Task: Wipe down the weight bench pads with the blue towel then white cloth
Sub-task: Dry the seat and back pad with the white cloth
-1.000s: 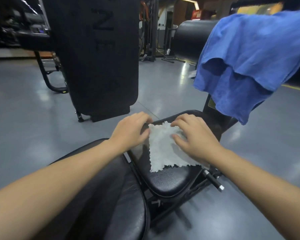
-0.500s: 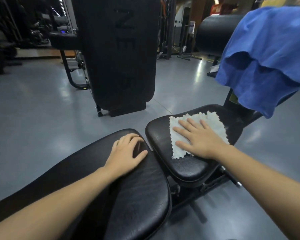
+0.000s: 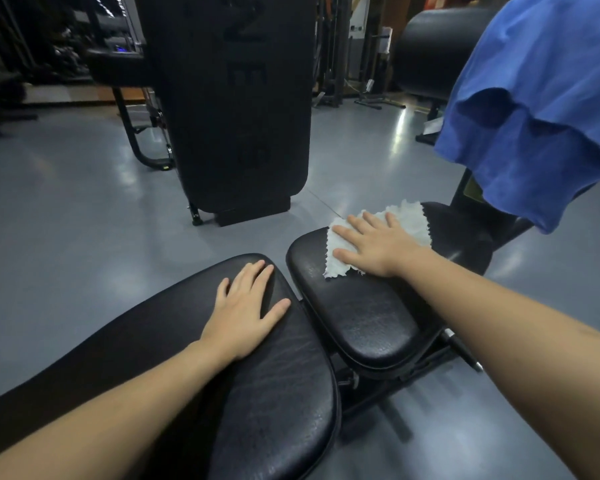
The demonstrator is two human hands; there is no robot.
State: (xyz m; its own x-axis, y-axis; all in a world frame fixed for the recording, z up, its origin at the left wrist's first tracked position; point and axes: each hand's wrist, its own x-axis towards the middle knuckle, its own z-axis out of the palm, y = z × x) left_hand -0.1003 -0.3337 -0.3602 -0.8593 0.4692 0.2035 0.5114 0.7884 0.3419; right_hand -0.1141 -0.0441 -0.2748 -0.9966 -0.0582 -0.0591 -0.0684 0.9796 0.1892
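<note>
A white cloth [image 3: 409, 220] with jagged edges lies flat on the small black seat pad [image 3: 368, 317] of the weight bench. My right hand [image 3: 378, 245] presses on the cloth with straight, spread fingers. My left hand [image 3: 246, 310] rests flat on the far end of the long black back pad [image 3: 278, 393], holding nothing. The blue towel [image 3: 541, 109] hangs draped over something at the upper right, above and beyond the seat pad.
A tall black machine shroud [image 3: 236, 109] stands on the grey floor just beyond the bench. A rounded black pad [image 3: 433, 53] sits behind the towel. The bench frame and an adjuster pin [image 3: 461, 351] stick out under the seat pad. More gym equipment fills the dark background.
My left hand let go of the cloth and moved back onto the long pad. My right hand flattened on the cloth and slid it toward the seat pad's far left edge.
</note>
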